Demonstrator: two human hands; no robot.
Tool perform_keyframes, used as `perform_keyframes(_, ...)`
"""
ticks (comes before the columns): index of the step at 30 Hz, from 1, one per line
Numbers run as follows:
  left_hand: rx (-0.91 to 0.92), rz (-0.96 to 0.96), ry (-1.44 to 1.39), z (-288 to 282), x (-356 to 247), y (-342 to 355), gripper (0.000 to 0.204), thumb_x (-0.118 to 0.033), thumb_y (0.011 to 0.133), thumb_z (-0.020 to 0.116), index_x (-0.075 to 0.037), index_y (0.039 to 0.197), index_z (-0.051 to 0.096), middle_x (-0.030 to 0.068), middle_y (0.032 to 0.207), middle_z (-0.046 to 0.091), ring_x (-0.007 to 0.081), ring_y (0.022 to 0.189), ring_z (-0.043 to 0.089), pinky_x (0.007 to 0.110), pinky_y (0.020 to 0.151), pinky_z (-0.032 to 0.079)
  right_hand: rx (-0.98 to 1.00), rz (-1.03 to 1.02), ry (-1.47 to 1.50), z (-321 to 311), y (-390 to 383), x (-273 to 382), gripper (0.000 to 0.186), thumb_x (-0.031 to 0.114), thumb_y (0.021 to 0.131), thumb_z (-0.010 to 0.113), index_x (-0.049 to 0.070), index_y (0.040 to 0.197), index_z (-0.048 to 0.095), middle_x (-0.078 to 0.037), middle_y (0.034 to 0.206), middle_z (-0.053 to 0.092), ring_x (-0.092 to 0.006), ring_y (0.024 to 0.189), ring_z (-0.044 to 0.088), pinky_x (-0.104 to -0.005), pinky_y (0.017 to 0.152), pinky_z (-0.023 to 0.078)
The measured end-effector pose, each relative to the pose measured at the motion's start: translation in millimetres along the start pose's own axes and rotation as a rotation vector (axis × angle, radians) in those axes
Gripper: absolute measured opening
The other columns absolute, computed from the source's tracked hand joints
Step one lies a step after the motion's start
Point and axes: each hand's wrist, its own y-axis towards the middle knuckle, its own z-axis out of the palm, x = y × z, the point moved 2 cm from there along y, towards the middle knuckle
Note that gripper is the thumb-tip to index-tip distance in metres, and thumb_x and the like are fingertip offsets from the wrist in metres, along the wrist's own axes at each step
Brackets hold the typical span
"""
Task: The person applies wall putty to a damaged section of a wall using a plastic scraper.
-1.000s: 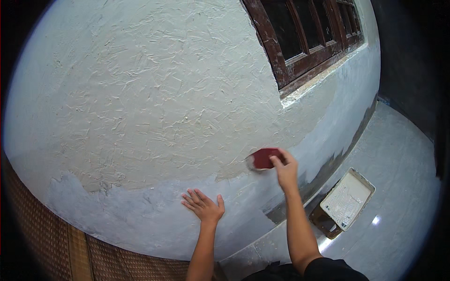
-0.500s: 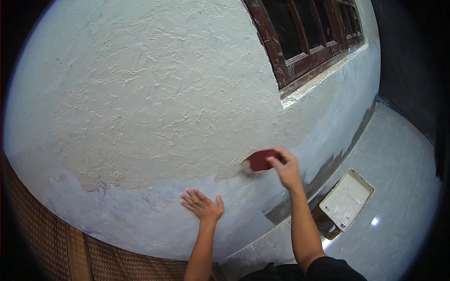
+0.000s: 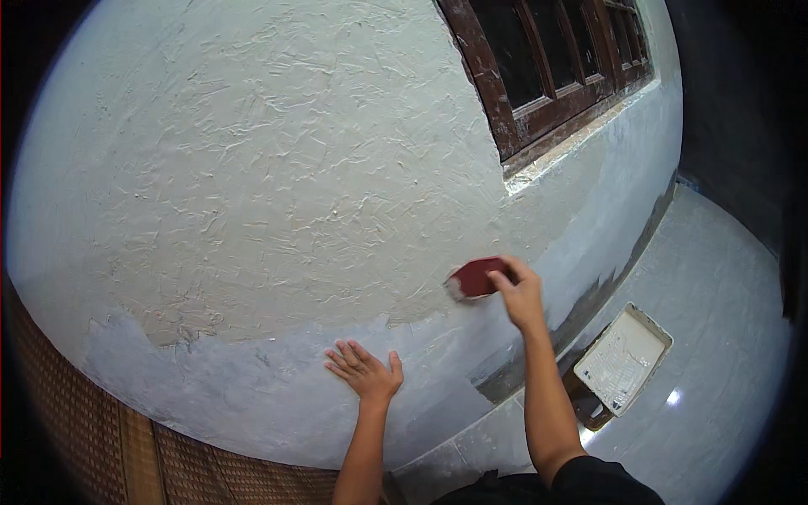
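Note:
My right hand (image 3: 522, 296) grips a wide paintbrush (image 3: 480, 279) with a flat maroon body. Its pale, coated end meets the wall (image 3: 295, 194), at the lower part of the cream textured coat. My left hand (image 3: 368, 369) lies flat with fingers spread on the smooth grey-white strip (image 3: 252, 370), just below the coat's ragged lower edge. That hand holds nothing.
A paint tray (image 3: 623, 359) with cream paint rests on a small brown stool (image 3: 587, 404) over the grey tiled floor (image 3: 707, 353). A brown wooden window (image 3: 539, 105) is set in the wall at upper right. Woven brown panelling (image 3: 198, 459) runs along the lower left.
My right hand has moved slightly up and to the right with the paintbrush. The left hand stays in place on the wall.

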Motion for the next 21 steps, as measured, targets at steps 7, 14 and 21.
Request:
perform_keyframes(7,-0.001,0.003,0.015,-0.8,-2.4,1.2,0.111,-0.038,0.076,0.063,0.007,0.147,-0.008,0.0267,0.154,-0.011,0.0549,0.139,-0.012,0.068,0.108,-0.005,0.211,-0.020,-0.035,10.4,-5.8,-8.3,0.021,0.000,0.084,0.065,-0.003,0.105,0.065,-0.006,0.094,0.068,-0.0122,0.085,0.062,-0.0261,0.078,0.050)
perform_keyframes(14,-0.029,0.010,0.015,-0.1,-0.8,1.3,0.110,-0.039,0.076,0.062,0.007,0.147,-0.007,0.0266,0.155,-0.010,0.0542,0.139,-0.012,0.067,0.108,-0.005,0.061,0.067,0.141,-10.2,-3.8,-7.8,0.022,0.001,0.083,0.067,-0.001,0.105,0.065,-0.006,0.093,0.068,-0.0128,0.085,0.062,-0.0272,0.079,0.050)
perform_keyframes(21,-0.019,0.001,0.007,0.6,-0.7,0.4,0.110,-0.040,0.076,0.062,0.007,0.147,-0.006,0.0263,0.155,-0.010,0.0542,0.139,-0.012,0.067,0.108,-0.005,-0.031,0.075,0.064,7.9,-15.2,-22.0,0.024,0.000,0.083,0.067,-0.001,0.106,0.066,-0.005,0.092,0.068,-0.0121,0.083,0.062,-0.0253,0.077,0.050)
